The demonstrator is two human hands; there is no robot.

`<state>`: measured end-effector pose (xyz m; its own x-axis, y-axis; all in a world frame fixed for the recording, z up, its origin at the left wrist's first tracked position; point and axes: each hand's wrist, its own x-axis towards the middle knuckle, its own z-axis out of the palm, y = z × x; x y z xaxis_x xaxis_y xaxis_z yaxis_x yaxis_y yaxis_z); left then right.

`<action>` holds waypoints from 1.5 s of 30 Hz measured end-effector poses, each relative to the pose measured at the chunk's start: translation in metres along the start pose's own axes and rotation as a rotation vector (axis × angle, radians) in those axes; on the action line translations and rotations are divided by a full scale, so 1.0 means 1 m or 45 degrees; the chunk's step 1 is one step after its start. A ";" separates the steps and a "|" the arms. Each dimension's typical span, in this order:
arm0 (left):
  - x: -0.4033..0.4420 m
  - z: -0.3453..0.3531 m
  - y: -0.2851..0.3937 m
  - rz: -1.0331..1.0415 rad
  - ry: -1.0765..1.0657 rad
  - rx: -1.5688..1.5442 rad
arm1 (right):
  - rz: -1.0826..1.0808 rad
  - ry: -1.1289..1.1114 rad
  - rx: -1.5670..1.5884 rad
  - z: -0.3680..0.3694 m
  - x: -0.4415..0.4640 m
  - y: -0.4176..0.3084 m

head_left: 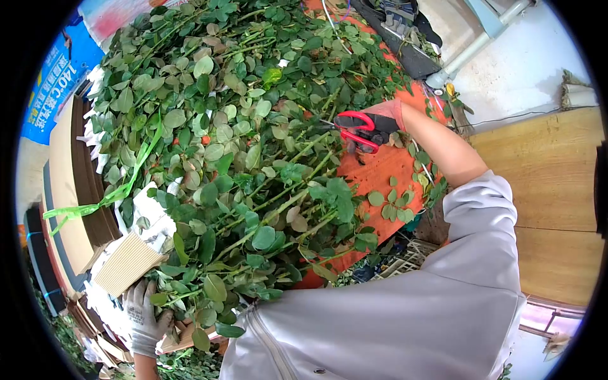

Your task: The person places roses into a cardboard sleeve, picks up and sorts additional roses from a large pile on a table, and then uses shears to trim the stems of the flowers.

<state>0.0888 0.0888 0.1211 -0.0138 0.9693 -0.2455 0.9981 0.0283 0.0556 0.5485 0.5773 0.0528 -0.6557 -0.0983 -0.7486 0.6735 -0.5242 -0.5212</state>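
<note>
My right hand (387, 120), in a pink and black glove, is closed around red-handled scissors (358, 130). The blades point left into the leafy stems and are partly hidden there. At the lower left lies my left hand (142, 316) in a white and grey glove, fingers stretched and thumb apart. Its fingertips touch the lower edge of a corrugated cardboard wrap (128, 263) over white paper (152, 218). From that wrap, long green stems with leaves (272, 218) run up to the right across the table. They look like rose stems; no flower heads are plain to see.
More leafy stems (221, 76) cover the orange tabletop (383, 177). A green plastic ribbon (136, 171) hangs at the left beside stacked cardboard (76, 183). Beyond are a blue printed bag (60, 82), a white metal leg (472, 54), a wooden panel (544, 202) and a crate (405, 256).
</note>
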 end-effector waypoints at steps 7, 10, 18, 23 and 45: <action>0.002 -0.004 0.000 -0.054 -0.119 -0.019 | 0.123 0.029 0.118 0.017 0.014 -0.021; 0.000 -0.001 -0.002 -0.026 -0.091 0.007 | 0.110 0.151 -0.010 0.025 0.022 -0.022; 0.000 -0.002 0.000 -0.049 -0.077 -0.012 | 0.148 0.830 -1.234 0.058 0.029 -0.009; -0.004 0.007 -0.004 -0.034 -0.024 0.020 | -0.047 0.935 -1.068 0.050 0.014 -0.003; -0.003 0.011 -0.007 0.150 -0.023 0.008 | -0.507 0.495 0.154 0.005 0.027 0.055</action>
<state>0.0826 0.0829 0.1110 0.1044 0.9613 -0.2551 0.9931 -0.0868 0.0793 0.5661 0.5411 0.0059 -0.6618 0.4333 -0.6118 0.3413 -0.5524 -0.7605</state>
